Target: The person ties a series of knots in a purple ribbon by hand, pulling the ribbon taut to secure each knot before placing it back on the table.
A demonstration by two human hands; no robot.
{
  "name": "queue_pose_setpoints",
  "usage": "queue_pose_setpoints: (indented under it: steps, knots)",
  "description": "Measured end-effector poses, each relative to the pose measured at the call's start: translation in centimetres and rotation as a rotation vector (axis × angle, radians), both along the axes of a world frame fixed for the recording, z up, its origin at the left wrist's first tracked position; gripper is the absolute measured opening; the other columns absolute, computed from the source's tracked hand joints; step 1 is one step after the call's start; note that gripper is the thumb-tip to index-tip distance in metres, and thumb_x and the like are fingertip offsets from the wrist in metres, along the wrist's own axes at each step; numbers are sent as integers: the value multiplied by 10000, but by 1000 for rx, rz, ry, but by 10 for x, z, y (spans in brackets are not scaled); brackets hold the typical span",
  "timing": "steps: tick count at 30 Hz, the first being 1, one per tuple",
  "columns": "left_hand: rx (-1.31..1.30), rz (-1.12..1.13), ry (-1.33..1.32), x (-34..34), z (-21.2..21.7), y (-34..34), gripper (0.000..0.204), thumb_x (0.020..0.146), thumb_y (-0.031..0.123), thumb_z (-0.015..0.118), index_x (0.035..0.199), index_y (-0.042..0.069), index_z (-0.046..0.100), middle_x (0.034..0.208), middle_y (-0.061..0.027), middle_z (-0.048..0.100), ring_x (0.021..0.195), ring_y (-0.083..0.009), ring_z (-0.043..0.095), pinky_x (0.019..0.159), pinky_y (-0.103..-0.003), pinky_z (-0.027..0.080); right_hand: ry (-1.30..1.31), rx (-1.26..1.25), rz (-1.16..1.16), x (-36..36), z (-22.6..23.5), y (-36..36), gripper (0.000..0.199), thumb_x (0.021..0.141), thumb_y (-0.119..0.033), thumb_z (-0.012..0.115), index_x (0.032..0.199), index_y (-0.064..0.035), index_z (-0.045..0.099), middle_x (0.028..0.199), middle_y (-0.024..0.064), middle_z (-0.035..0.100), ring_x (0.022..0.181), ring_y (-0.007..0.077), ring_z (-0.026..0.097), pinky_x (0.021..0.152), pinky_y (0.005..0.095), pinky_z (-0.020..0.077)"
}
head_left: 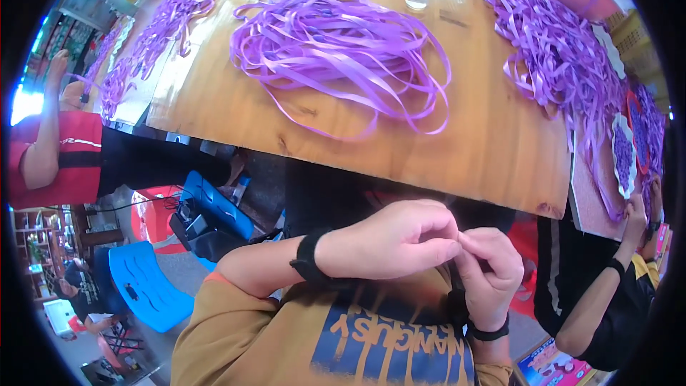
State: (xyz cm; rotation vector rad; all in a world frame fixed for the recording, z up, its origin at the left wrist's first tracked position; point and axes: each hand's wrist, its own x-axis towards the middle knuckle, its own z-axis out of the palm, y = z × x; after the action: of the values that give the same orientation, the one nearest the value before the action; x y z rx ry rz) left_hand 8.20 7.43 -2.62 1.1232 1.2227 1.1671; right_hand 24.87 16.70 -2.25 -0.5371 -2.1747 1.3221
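Note:
In front of my chest, just off the near edge of the wooden table [493, 164], my left hand [400, 239] and my right hand [491, 268] meet at the fingertips. Both are closed in a pinch, thumbs against forefingers. Whatever lies between the fingertips, if anything, is too small to make out. Beyond my hands, a loose heap of shiny purple ribbon [336, 50] lies in long loops on the table; neither hand touches it. Each of my wrists has a black band.
More purple ribbon [550, 50] is piled at the right, and another heap [168, 25] at the far left. Co-workers sit on both sides; one bare forearm [597, 300] is close on my right. A blue stool [148, 286] stands at the lower left.

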Motion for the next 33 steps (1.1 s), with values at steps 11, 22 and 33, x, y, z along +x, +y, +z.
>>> queue_pose_setpoints:
  steps: [11, 22, 33]
  knots:
    - [-241, -78, -279, -9, 5, 2, 86, 847, 84, 574, 902, 34, 529, 834, 21, 514, 765, -50, 458, 680, -204, 387, 131, -39, 88, -6, -3, 9, 211, 707, 92, 664, 880, -23, 634, 849, 88, 610, 646, 111, 563, 504, 196, 413]
    - [-348, -41, -731, 0, 4, 0, 133, 868, 129, 534, 937, 15, 531, 868, -26, 558, 810, -103, 527, 762, -248, 431, 157, 255, 85, 4, -1, 3, 336, 656, 104, 665, 977, 9, 648, 870, 108, 605, 717, 193, 615, 609, 257, 521]
    - [-444, -23, -666, -1, 11, 1, 128, 819, 48, 610, 924, 38, 538, 898, 20, 555, 831, -41, 501, 753, -194, 411, 180, 286, 46, 3, -3, 2, 323, 635, 84, 685, 944, 0, 648, 879, 110, 609, 713, 212, 620, 592, 271, 517]
